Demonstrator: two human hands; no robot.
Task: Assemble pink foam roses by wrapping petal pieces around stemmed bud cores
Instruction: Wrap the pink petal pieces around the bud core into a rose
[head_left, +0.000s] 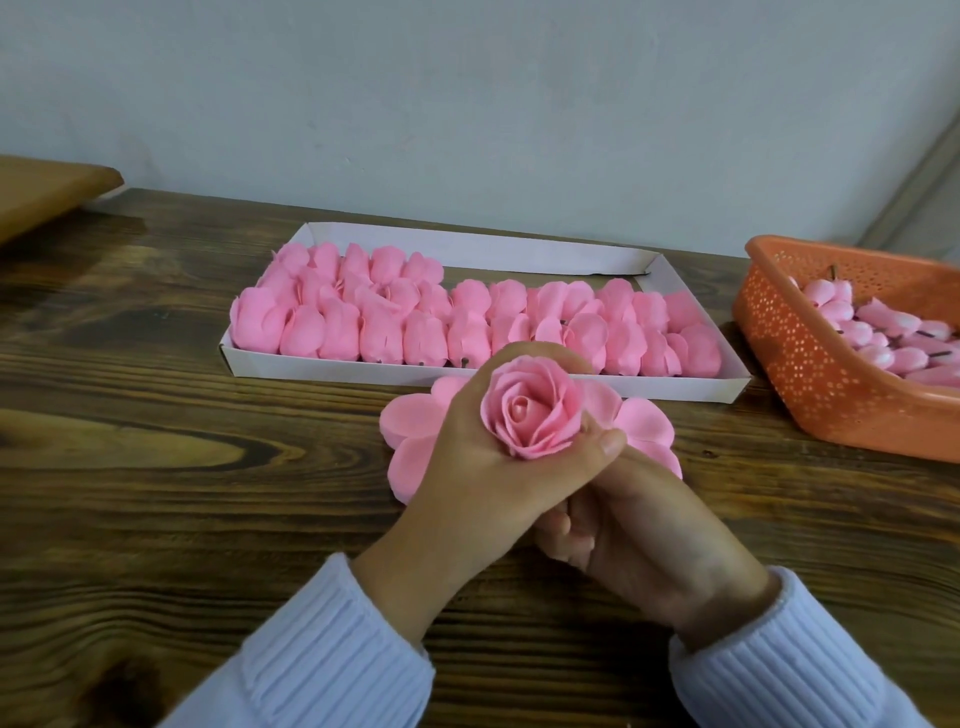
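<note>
The head view is showing the left hand (467, 467) cupping a nearly formed rose (530, 413) in a closed grip just above the worktop (156, 467), while the right hand (649, 535) is curling under it, seemingly pinching the hidden stem, so the wrapping step is looking close to done. Next, I judge, the flat petal pieces (410, 421) lying beneath are calling for a gentle lift without creasing. Beyond, a white tray (519, 387) is holding rows of roses, an orange basket (810, 374) of bud cores (878, 358) is sitting far right, and a pale wall (467, 104) is closing the room.
</note>
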